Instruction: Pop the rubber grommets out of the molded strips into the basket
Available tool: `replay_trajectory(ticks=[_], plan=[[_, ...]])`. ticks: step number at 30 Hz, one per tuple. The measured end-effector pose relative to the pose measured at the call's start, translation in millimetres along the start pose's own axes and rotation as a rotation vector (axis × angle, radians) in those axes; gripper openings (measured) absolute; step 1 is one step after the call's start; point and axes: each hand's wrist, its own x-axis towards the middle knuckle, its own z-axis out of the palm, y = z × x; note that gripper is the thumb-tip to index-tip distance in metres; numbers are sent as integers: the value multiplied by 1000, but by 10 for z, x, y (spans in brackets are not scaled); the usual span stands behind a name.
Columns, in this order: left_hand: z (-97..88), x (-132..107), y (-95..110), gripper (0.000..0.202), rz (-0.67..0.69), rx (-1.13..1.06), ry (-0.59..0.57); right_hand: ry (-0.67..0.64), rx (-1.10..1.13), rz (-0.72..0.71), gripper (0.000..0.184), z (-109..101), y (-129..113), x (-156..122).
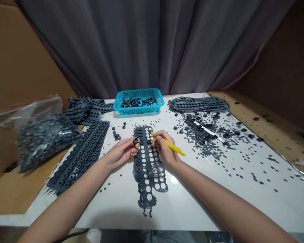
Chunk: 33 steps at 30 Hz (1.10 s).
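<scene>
Between finger and thumb of my left hand (124, 151) is a small black rubber ring (135, 140), held just over the left edge of a dark rubber sheet (145, 172). That sheet has rows of round holes, many showing the white table through them, with ring-shaped parts still along its left column. My right hand (166, 150) grips a yellow pen-like tool (173, 147), its tip pointing up and left at the sheet's top right. The right fingertips are close to the sheet; whether they touch it is unclear.
A blue basket (138, 110) with black rings stands at the back. On the left are sheets of rings (78, 158) and a filled plastic bag (48, 138). Punched sheets (199, 103) and scattered dark bits (207, 141) lie to the right. Loose rings (116, 135) lie near my left hand.
</scene>
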Motion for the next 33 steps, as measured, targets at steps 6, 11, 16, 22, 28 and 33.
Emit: replay_trajectory(ticks=[6, 11, 16, 22, 28, 33], plan=[[52, -41, -30, 30, -147, -182, 10, 24, -45, -84, 15, 28, -54, -42], [84, -64, -41, 43, -237, -271, 24, -58, -54, -169, 20, 41, -86, -53], [69, -73, -20, 47, -333, -345, 67, -76, -95, -157, 21, 53, -91, -39], [78, -62, 8, 50, -368, -370, 126, -80, -97, -139, 21, 58, -64, -30], [10, -16, 4, 41, -288, -356, 139, -74, -115, -127, 21, 62, -71, -23], [-2, -13, -6, 36, -219, -301, 217, -79, -121, -134, 23, 70, -76, -25]])
